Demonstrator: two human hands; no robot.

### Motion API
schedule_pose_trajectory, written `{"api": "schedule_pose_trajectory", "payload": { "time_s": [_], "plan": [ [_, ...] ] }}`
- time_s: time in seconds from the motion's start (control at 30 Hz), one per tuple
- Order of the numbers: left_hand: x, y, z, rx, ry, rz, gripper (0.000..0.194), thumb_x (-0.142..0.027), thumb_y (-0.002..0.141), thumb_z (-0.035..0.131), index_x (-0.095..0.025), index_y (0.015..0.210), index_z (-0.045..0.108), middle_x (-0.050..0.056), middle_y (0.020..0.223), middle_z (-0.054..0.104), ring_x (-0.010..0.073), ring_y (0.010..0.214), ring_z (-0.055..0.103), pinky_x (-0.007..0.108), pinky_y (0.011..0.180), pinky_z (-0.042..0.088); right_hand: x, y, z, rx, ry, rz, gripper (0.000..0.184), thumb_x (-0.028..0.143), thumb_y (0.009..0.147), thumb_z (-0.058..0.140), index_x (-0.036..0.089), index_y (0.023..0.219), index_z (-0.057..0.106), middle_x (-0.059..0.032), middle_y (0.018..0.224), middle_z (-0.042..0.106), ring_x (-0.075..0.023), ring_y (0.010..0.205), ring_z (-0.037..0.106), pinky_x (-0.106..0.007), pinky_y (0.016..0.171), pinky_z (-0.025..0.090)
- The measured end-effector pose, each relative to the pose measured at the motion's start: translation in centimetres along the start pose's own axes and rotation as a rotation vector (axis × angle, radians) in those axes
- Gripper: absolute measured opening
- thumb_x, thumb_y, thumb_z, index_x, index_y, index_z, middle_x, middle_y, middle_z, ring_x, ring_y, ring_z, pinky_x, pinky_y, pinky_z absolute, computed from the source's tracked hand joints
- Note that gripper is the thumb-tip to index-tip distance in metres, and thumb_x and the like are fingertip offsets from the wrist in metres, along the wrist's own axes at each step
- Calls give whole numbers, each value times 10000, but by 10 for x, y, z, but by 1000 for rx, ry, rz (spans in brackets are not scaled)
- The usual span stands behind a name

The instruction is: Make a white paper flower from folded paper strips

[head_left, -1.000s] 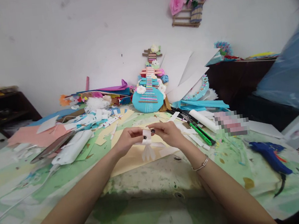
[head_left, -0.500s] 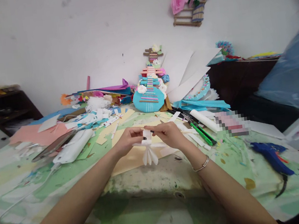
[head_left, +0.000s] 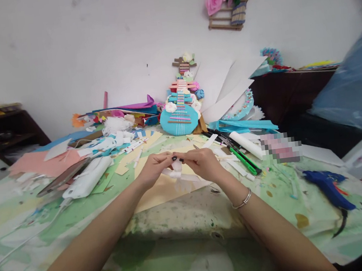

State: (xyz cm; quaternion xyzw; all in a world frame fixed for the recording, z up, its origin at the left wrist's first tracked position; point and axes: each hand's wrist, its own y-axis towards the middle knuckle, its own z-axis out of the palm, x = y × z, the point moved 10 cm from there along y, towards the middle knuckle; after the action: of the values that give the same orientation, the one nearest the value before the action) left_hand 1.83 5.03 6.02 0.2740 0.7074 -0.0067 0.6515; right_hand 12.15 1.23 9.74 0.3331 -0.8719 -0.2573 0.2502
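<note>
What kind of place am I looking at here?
Probably a craft room or workshop: a blue glue gun and a green cutter lie on the table among paper scraps, and a turquoise guitar-like craft piece stands against the wall.

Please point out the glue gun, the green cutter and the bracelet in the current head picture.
Glue gun (head_left: 328, 187): head view, on its blue body.
Green cutter (head_left: 243, 160): head view, on the green handle.
Bracelet (head_left: 242, 202): head view, on the band's near side.
</note>
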Motion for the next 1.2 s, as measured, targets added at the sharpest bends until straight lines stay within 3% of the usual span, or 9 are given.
{"api": "schedule_pose_trajectory", "payload": {
  "time_s": [0.1, 0.23, 0.4, 0.5, 0.87, 1.2],
  "plan": [
    [1, 0, -3, -27, 77, -12, 293, -362, 749, 595, -109, 666, 717, 89, 810, 687, 185, 765, 604, 239, 639, 456, -4, 1, -4, -42, 37, 46, 314, 204, 846, 471, 252, 1123, 612, -14, 845, 700, -107, 651, 592, -203, 593, 376],
    [4, -1, -6, -60, 128, -37, 291, -372, 726, 617, -115, 793, 736, 91, 815, 708, 205, 775, 623, 249, 645, 477, -3, 2, -8, -54, 40, 47, 189, 234, 824, 516, 213, 925, 675, -10, 795, 696, -105, 633, 582, -206, 589, 368],
    [8, -3, -4, -54, 121, -75, 309, -369, 724, 618, -117, 864, 730, 78, 727, 705, 158, 630, 612, 206, 515, 451, -2, 3, -9, -33, 15, 40, 148, 256, 811, 536, 193, 787, 668, -5, 719, 669, -100, 610, 547, -209, 566, 337],
    [11, -3, -3, -58, 75, -108, 306, -358, 717, 628, -115, 875, 727, 75, 700, 701, 145, 590, 603, 189, 468, 432, -1, 3, -10, -24, 32, 36, 152, 245, 811, 527, 188, 774, 663, -7, 713, 661, -99, 609, 534, -210, 566, 325],
    [8, -5, 1, -49, 38, -60, 266, -309, 703, 661, -122, 879, 729, 79, 745, 716, 155, 662, 628, 207, 568, 472, 2, 3, -13, -22, 29, 76, 137, 263, 776, 537, 182, 704, 620, 18, 633, 612, -86, 579, 494, -208, 546, 275],
    [13, -5, 4, -39, 34, -95, 311, -338, 672, 679, -113, 883, 724, 89, 740, 713, 161, 602, 630, 215, 509, 478, -1, 3, -10, 20, -25, 88, 188, 303, 786, 536, 176, 668, 608, -1, 618, 604, -100, 577, 493, -216, 542, 266]
  ]
}}
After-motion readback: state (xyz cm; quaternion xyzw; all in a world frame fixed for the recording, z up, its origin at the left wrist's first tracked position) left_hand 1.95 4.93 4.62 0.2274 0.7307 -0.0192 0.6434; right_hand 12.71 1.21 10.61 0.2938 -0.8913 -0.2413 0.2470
